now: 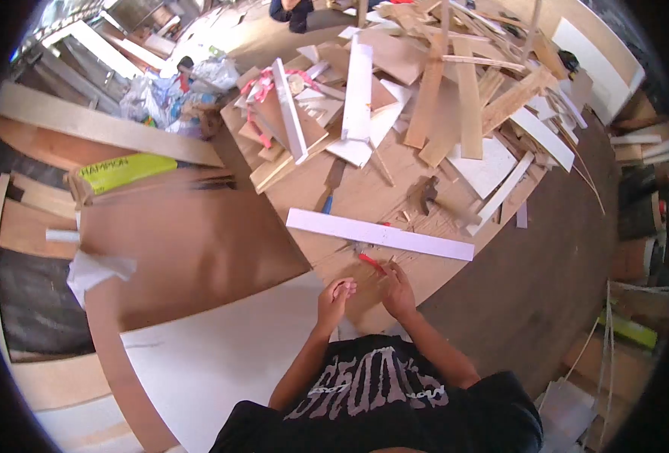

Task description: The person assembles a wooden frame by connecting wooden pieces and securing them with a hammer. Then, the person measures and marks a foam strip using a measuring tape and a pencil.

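Observation:
My left hand (337, 295) is held over the near end of the wooden work surface, its fingers curled in. Whatever it may hold is too small to make out. To its right is my right hand (398, 290), with fingers partly stretched and apart. Its fingertips are close to a red-handled tool (371, 262); contact is unclear. Just beyond both hands, a long white board strip (380, 234) lies crosswise, and the tool's far part is near its edge. Farther off are a blue-handled scraper (328, 198) and a hammer (430, 195) with its handle toward the right.
Wood offcuts (425, 90) are heaped across the far side of the table. A brown panel (198, 257) and a white sheet (221, 362) lie to my left. Plastic bags (172, 98) are piled at far left. Beyond the table, part of another person (293, 13) shows.

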The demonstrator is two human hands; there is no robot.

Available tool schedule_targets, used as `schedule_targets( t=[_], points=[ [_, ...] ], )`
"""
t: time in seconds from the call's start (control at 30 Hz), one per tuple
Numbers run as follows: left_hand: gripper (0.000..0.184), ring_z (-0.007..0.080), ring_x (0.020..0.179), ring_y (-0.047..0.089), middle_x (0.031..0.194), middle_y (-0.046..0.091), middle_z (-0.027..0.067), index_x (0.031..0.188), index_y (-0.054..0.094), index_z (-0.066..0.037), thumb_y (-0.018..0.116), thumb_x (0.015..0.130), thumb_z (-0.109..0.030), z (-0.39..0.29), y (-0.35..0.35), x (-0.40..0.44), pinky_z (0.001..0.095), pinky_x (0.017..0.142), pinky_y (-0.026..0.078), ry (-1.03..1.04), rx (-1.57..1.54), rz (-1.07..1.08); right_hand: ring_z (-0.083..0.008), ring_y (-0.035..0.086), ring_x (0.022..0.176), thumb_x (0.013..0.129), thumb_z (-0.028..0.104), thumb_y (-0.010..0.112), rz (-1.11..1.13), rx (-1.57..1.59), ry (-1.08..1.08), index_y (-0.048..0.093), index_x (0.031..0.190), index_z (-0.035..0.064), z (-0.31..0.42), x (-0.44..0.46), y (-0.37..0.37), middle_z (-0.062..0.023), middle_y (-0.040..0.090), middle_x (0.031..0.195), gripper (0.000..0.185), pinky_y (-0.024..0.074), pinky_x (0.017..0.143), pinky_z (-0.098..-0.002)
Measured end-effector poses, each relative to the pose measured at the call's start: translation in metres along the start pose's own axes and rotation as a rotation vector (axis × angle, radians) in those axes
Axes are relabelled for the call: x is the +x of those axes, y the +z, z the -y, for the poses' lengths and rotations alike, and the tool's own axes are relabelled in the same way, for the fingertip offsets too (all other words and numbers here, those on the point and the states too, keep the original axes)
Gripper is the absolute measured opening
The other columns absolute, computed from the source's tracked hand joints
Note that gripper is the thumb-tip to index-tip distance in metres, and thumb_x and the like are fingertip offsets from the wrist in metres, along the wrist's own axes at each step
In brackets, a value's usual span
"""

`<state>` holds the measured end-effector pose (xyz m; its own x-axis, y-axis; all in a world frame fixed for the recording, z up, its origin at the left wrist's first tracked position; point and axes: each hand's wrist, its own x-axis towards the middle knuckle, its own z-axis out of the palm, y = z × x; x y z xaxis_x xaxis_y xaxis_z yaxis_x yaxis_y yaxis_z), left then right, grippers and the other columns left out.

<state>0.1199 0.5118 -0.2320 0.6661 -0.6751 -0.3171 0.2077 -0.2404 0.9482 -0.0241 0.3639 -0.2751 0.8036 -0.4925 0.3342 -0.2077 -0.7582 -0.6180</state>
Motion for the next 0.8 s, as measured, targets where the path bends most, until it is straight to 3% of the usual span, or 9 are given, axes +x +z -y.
schedule_targets(
  t=[0.2,0.4,0.47,0.5,0.57,0.63,0.8],
  points=[
    [0.028,0.0169,0.089,0.069,0.098,0.071,0.0120,0.117,0.063,0.005,0.053,0.105,-0.018,-0.017,-0.005,0.053,0.0302,0.084,0.055,0.102,-0.034,-0.009,-0.0449,0.060,0.110,0.087,0.007,0.065,-0.073,0.033,0.359,0.056,0.128,-0.0012,0.004,0.025,-0.001,-0.0269,0.061,0.122,0.043,0.0513,0.095,-0.0462],
    [0.027,0.0163,0.086,0.068,0.091,0.071,0.0115,0.113,0.064,0.006,0.052,0.105,-0.017,-0.051,-0.028,0.162,0.0296,0.079,0.054,0.266,0.111,0.113,-0.0301,0.070,0.093,0.089,0.007,0.067,-0.145,0.275,0.719,0.058,0.128,0.0009,0.011,0.079,0.021,-0.0177,0.069,0.110,0.041,0.0560,0.081,-0.0399],
    [0.025,0.0165,0.084,0.068,0.089,0.071,0.0118,0.111,0.064,0.005,0.052,0.105,-0.015,-0.058,-0.041,0.191,0.0296,0.078,0.053,0.266,0.173,0.163,-0.0214,0.071,0.085,0.091,0.005,0.066,-0.329,0.203,0.745,0.061,0.127,0.0028,0.021,0.096,0.026,-0.0142,0.072,0.104,0.037,0.0561,0.077,-0.0340],
    [0.023,0.0167,0.083,0.068,0.089,0.071,0.0118,0.111,0.064,0.005,0.052,0.105,-0.013,-0.061,-0.050,0.204,0.0298,0.078,0.054,0.301,0.234,0.210,-0.0214,0.071,0.085,0.091,0.005,0.066,-0.303,0.194,0.768,0.061,0.127,0.0028,0.031,0.104,0.030,-0.0142,0.072,0.104,0.037,0.0561,0.077,-0.0340],
    [0.022,0.0168,0.082,0.068,0.089,0.071,0.0117,0.111,0.064,0.004,0.051,0.104,-0.012,-0.067,-0.068,0.228,0.0300,0.078,0.054,0.336,0.287,0.271,-0.0190,0.071,0.083,0.092,0.004,0.065,-0.459,0.191,0.913,0.063,0.125,0.0029,0.050,0.126,0.039,-0.0121,0.073,0.100,0.033,0.0559,0.076,-0.0312],
    [0.022,0.0172,0.084,0.066,0.089,0.069,0.0109,0.112,0.063,0.005,0.052,0.104,-0.013,-0.072,-0.080,0.242,0.0310,0.081,0.053,0.243,0.119,0.280,-0.0183,0.071,0.084,0.093,0.004,0.065,-0.458,0.215,0.914,0.063,0.124,0.0026,0.062,0.139,0.049,-0.0116,0.073,0.100,0.032,0.0560,0.076,-0.0311],
    [0.022,0.0168,0.083,0.066,0.093,0.068,0.0104,0.113,0.063,0.004,0.049,0.105,-0.011,-0.098,-0.115,0.261,0.0309,0.081,0.054,0.247,0.075,0.285,-0.0204,0.072,0.085,0.093,0.006,0.067,-0.390,0.283,0.758,0.066,0.120,0.0015,0.084,0.195,0.047,-0.0129,0.074,0.103,0.027,0.0561,0.076,-0.0317]
  ],
)
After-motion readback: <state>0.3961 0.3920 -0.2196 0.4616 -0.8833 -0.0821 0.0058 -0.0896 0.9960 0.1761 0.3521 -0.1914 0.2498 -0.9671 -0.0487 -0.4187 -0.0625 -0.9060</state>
